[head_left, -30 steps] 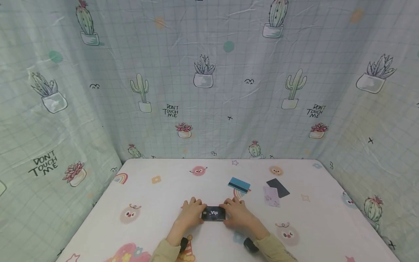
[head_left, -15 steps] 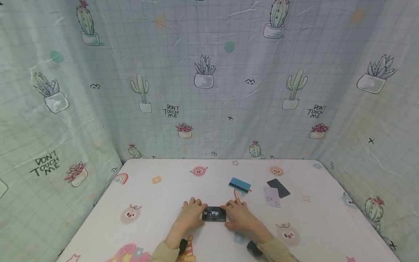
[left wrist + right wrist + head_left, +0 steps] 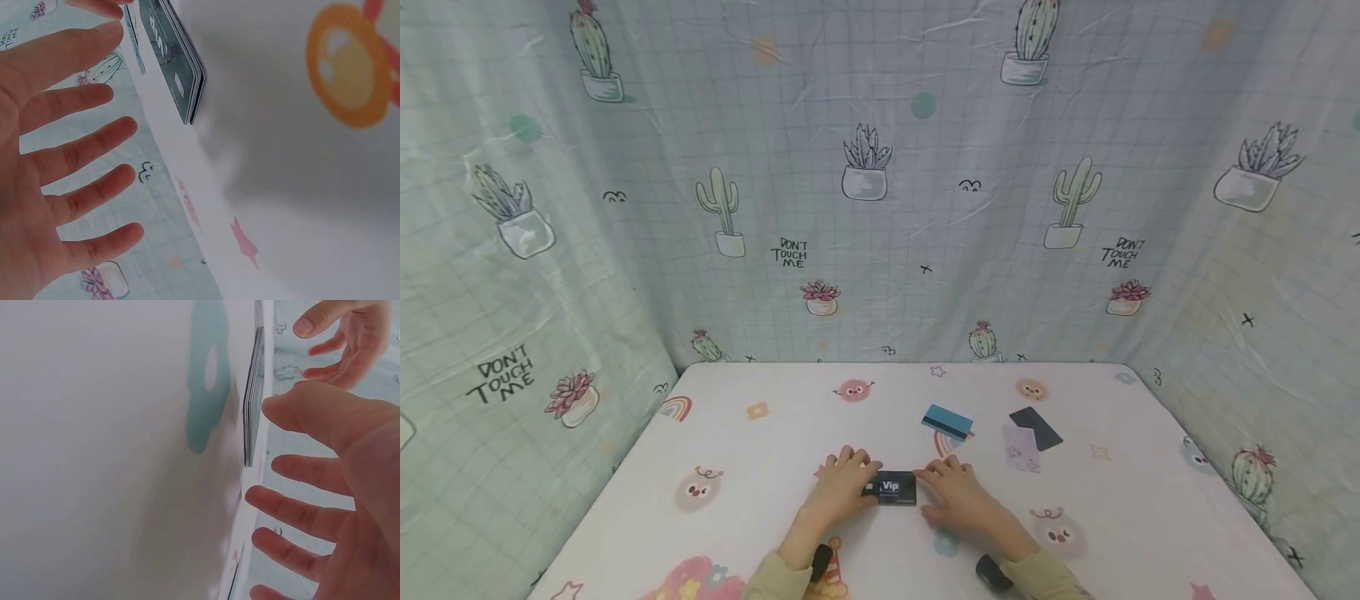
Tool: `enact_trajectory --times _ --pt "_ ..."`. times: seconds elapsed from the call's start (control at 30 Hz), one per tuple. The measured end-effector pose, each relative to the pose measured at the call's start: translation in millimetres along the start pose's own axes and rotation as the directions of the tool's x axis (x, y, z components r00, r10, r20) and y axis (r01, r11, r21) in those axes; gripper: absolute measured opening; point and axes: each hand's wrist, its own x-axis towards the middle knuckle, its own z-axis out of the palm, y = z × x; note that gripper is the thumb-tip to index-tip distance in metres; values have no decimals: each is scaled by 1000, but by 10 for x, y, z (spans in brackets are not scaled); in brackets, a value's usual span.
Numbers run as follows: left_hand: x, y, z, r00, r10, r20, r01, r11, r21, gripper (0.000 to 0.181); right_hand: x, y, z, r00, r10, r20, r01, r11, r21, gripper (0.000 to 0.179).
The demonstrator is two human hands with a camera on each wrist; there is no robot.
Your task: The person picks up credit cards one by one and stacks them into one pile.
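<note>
A neat stack of several cards, topped by a black "Vip" card (image 3: 897, 488), lies flat on the table between the two hands. In the left wrist view the layered edges of the stack (image 3: 178, 69) show. My left hand (image 3: 842, 485) hovers over the stack's left end with its fingers spread; in the left wrist view the hand (image 3: 69, 137) grips nothing. On the other side, my right hand (image 3: 958, 498) is beside the stack's right end. Its fingers are extended and apart from the cards in the right wrist view, where the hand (image 3: 337, 487) holds nothing.
Behind the stack lies a blue card (image 3: 947, 422) with a dark stripe. Farther right, a pale purple card (image 3: 1022, 448) partly overlaps a dark grey card (image 3: 1039, 430). The table (image 3: 760, 500) has a cartoon-print cover, with a patterned curtain (image 3: 880, 233) around its back and sides.
Both hands have let go of the stack's ends. The left hand has shifted right over the stack's left end, and the right hand has drawn slightly away to the right. The stack stays in place.
</note>
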Motion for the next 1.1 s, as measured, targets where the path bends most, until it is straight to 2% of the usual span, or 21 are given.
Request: enact_trajectory --times 0.43,0.7,0.9,1.1 --pt "151 41 -41 997 77 -29 -75 996 54 35 -77 122 -13 991 -13 -130 9 999 -37 43" --pt "250 77 -87 988 140 -59 -134 986 100 33 -100 211 -18 985 32 -170 -42 998 -53 43" --pt "316 98 -115 983 172 -61 -165 981 100 33 -119 228 -57 977 62 -206 -70 997 -30 42" --pt "403 122 -75 976 204 -70 -195 973 121 30 -106 281 -67 971 109 -215 -119 992 -32 43"
